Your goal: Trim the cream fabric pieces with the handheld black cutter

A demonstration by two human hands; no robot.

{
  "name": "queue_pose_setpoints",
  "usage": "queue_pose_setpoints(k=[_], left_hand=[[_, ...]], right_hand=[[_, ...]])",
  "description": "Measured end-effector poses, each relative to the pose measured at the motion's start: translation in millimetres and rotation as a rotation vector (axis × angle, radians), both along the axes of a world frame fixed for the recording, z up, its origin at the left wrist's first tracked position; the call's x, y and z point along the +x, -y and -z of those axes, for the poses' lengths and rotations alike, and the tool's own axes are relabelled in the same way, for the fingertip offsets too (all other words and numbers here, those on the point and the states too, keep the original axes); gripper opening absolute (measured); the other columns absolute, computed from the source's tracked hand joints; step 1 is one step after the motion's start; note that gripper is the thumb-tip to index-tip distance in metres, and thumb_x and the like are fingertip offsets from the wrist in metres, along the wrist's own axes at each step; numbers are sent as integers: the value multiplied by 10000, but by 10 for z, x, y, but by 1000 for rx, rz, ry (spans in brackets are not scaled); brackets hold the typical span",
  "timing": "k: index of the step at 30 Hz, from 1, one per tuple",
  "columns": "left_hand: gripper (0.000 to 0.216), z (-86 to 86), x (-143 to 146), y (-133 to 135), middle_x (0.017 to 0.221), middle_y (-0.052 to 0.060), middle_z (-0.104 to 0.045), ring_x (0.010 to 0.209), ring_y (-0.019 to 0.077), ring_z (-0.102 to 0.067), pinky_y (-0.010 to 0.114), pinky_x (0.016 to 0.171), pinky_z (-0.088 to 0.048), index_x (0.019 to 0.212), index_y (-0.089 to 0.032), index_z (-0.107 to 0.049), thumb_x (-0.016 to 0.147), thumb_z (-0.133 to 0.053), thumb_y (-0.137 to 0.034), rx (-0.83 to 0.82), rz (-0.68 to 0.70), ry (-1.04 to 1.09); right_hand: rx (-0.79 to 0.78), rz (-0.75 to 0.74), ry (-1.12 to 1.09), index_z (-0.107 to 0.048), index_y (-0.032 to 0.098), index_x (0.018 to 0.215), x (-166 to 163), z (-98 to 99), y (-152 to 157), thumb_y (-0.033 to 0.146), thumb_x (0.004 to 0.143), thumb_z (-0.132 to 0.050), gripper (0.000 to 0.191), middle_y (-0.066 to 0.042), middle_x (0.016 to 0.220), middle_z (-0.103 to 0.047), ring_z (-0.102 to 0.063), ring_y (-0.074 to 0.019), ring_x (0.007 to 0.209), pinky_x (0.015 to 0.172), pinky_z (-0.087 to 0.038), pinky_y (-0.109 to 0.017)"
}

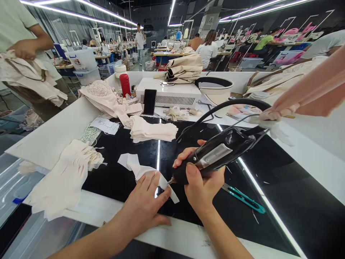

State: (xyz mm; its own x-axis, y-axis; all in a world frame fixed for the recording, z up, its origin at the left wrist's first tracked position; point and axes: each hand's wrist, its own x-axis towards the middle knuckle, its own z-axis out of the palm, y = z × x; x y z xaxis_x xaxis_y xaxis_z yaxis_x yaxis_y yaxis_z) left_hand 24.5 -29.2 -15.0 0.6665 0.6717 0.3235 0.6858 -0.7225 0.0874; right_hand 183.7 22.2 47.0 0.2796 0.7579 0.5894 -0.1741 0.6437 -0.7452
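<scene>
My right hand is wrapped round a black corded hand tool with a slim metal tip. That tip points down and left at a white fabric strip on the glossy black tabletop. Flat on the strip lies my left hand, fingers stretched out and thumb apart, pressing the cloth beside the tip. Part of the strip is hidden under these fingers. Teal thread snips lie to the right of my right hand. Beyond the strip is a stack of cream fabric pieces.
More cream pieces hang over the left front edge. A phone leans on a white vented box, near a red bottle. The tool's cable arches toward pink cloth. A person stands left holding fabric.
</scene>
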Motion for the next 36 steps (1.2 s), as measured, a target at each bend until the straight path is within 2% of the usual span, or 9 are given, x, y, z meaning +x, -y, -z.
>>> queue_pose_setpoints(k=[3,12,17,23,29,36], left_hand=[[930,0,3,-3,1447,318,-514,1329,490,-543,652,1001,-534,1374,-162,-572,677,-832,-719,16,-4,-4],[897,4,18,1,1455,299,-511,1346,481,-533,654,1019,-525,1352,-182,-575,678,-840,-710,-11,-17,18],[897,16,32,-6,1445,308,-513,1345,485,-535,666,1017,-522,1350,-177,-573,680,-837,-710,-10,-15,33],[877,-46,5,69,1428,302,-526,1324,493,-547,667,1007,-529,1341,-167,-575,705,-809,-725,-41,7,23],[843,-130,-61,156,1457,267,-511,1345,454,-538,632,1052,-520,1382,-188,-550,759,-769,-712,-111,33,27],[802,-154,-69,138,1432,274,-524,1319,462,-551,646,1027,-531,1351,-182,-571,763,-785,-684,-96,45,42]], right_hand=[[-23,23,21,-582,272,1156,-3,-11,-1,203,885,-708,306,37,833,-682,-641,-130,598,556,-573,-289],[21,-6,-54,-586,283,1229,-56,-10,-100,192,866,-729,401,39,838,-692,-635,-134,601,559,-547,-292],[6,-3,-27,-599,297,1212,-55,9,-114,191,893,-710,354,48,843,-686,-634,-124,611,580,-555,-290],[-21,-6,-29,-583,285,1216,-56,-10,-16,212,878,-735,377,42,841,-681,-637,-127,606,562,-555,-287],[-24,-14,-47,-581,263,1215,-75,-23,112,235,856,-770,407,18,832,-686,-642,-151,604,555,-560,-317],[-19,-3,-71,-586,279,1214,-104,-48,26,251,866,-749,385,32,828,-679,-634,-141,605,562,-552,-303]])
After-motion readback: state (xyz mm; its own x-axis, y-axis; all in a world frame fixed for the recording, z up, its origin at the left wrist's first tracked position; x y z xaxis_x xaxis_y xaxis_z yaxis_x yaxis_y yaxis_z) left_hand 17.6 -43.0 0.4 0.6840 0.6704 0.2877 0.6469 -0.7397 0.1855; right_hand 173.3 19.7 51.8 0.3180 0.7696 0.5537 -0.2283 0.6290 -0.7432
